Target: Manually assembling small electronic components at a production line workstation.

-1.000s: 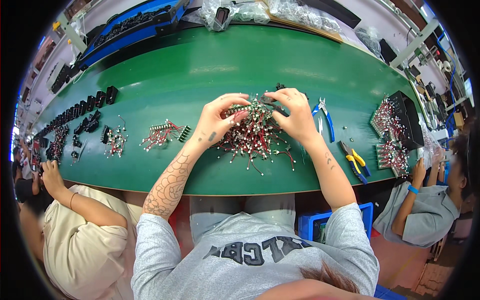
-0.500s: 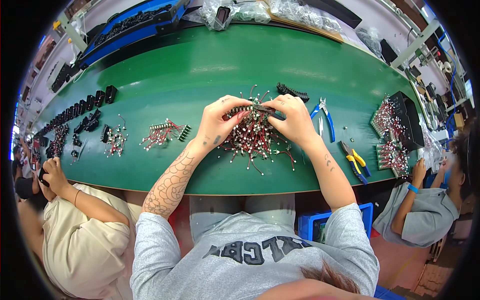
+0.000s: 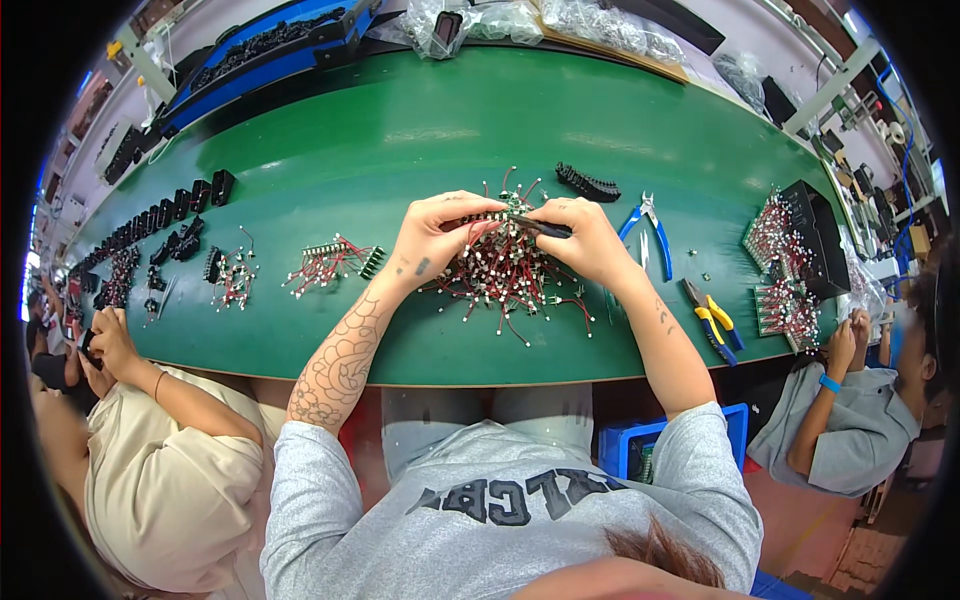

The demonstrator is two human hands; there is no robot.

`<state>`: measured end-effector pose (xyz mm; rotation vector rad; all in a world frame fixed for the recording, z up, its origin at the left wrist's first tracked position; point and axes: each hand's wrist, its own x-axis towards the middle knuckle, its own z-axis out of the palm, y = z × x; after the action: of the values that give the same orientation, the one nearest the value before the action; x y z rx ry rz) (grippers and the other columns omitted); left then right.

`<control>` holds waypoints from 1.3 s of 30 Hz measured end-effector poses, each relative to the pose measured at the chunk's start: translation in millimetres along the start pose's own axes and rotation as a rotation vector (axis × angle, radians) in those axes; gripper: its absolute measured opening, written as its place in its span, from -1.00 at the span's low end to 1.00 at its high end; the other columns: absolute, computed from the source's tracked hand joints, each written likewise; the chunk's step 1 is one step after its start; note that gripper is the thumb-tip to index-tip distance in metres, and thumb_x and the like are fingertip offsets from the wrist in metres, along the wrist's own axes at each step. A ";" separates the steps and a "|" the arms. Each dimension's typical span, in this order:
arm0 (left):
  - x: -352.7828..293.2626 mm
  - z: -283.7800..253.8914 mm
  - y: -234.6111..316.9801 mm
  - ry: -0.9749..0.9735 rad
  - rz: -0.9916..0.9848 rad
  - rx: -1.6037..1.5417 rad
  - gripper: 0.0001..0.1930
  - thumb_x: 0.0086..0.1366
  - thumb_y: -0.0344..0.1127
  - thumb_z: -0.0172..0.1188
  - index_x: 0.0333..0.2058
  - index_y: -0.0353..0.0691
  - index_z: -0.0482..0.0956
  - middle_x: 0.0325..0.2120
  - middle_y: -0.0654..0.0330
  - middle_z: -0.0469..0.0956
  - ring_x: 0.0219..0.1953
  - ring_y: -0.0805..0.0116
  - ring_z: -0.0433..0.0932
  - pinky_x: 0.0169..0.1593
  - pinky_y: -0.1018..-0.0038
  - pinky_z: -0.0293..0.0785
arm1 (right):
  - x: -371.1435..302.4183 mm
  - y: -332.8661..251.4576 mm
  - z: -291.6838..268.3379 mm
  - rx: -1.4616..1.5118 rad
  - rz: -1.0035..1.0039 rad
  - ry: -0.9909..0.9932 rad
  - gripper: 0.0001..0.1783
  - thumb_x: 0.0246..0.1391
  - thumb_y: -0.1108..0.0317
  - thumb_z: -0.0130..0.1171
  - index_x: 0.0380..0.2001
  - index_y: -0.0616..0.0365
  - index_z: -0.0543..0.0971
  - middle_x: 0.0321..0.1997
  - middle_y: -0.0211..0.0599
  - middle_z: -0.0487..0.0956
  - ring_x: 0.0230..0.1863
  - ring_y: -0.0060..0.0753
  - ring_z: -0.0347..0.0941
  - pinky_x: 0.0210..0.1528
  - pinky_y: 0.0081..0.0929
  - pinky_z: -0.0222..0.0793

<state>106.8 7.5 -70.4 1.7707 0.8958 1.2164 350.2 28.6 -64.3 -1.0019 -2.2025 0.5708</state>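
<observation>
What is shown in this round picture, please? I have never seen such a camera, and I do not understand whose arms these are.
There is no robot here. A person wears a wide camera on the head, looking down, so the picture is round and straight edges bend. The two bare arms at the centre are the wearer's own; other people sit at both sides.

The left hand seems to hold a strip of small parts; the right hand holds a dark narrow tool. Below them, on the green table, lies a pile of red wires with white ends. To its right are blue-handled cutters and yellow-and-blue pliers.
</observation>
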 end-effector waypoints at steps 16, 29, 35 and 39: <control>1.7 0.7 -5.1 -0.064 -0.202 -0.365 -0.72 0.24 -0.61 0.23 -0.07 -0.31 0.67 -0.30 0.21 0.62 -0.36 0.53 0.56 -0.24 0.66 0.57 | 1.8 6.7 -0.6 0.267 0.053 -0.120 -0.66 -0.10 0.49 0.18 -0.18 0.26 0.68 -0.31 -0.26 0.68 -0.44 -0.39 0.43 -0.36 -0.53 0.35; -1.0 10.7 0.0 0.066 -0.250 -0.355 -0.71 0.24 -0.55 0.26 -0.05 -0.29 0.66 -0.31 0.21 0.61 -0.42 0.54 0.52 -0.32 0.67 0.51 | 4.2 2.8 -3.7 0.235 0.053 -0.078 -0.63 -0.15 0.53 0.18 -0.17 0.23 0.69 -0.29 -0.25 0.67 -0.40 -0.35 0.47 -0.32 -0.53 0.37; -0.7 13.9 -7.6 0.122 0.031 -0.158 -0.72 0.22 -0.53 0.28 -0.07 -0.24 0.68 -0.30 0.24 0.60 -0.46 0.55 0.45 -0.39 0.68 0.40 | 5.3 1.7 -2.2 0.103 -0.041 -0.001 -0.59 -0.17 0.55 0.17 -0.15 0.18 0.68 -0.28 -0.31 0.66 -0.34 -0.33 0.47 -0.22 -0.51 0.36; -1.2 14.0 -10.5 0.137 0.099 -0.047 -0.72 0.21 -0.53 0.30 -0.08 -0.22 0.70 -0.30 0.25 0.60 -0.48 0.56 0.42 -0.41 0.67 0.36 | 4.3 -0.4 -2.3 -0.011 -0.054 0.000 -0.59 -0.17 0.52 0.18 -0.14 0.14 0.68 -0.23 -0.32 0.66 -0.29 -0.28 0.49 -0.13 -0.46 0.36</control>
<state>118.5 8.1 -83.4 1.7277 0.8578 1.4252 349.6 31.9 -60.8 -0.9456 -2.2277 0.5341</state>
